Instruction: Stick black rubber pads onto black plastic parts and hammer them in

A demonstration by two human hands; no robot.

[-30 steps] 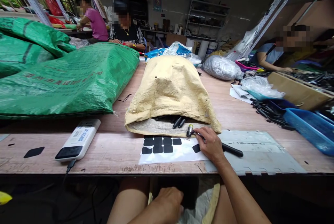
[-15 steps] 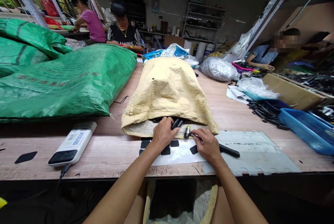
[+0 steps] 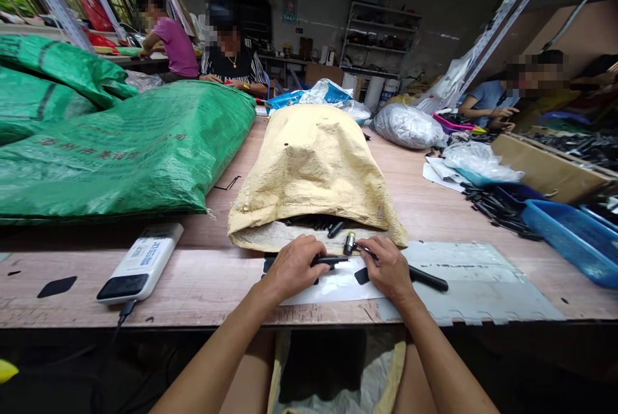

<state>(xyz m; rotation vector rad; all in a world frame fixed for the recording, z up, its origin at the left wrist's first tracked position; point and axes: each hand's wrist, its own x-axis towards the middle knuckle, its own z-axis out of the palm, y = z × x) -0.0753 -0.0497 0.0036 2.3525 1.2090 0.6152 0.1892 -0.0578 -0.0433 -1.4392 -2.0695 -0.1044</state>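
My left hand (image 3: 297,266) is closed round a black rod-like piece (image 3: 333,260) that points right, just in front of the mouth of a tan woven sack (image 3: 323,169). My right hand (image 3: 386,266) grips a small hammer (image 3: 427,277) with a black handle; its metal head (image 3: 349,243) with a yellowish end rests by the sack's opening. More black pieces (image 3: 335,228) show inside the sack. Under my hands lies a white sheet (image 3: 309,295) with black patches, partly covered by my left hand. A grey mat (image 3: 463,279) is at its right.
A big green sack (image 3: 145,150) fills the left, with a white device (image 3: 142,263) and its cable before it. Blue bin (image 3: 570,240), black parts (image 3: 502,211) and a plastic bag (image 3: 408,125) stand right. Several people sit behind. An open sack (image 3: 396,369) is below the table edge.
My left hand has come out of the sack's mouth toward me with a black piece in it. My right hand stays in place with the hammer.
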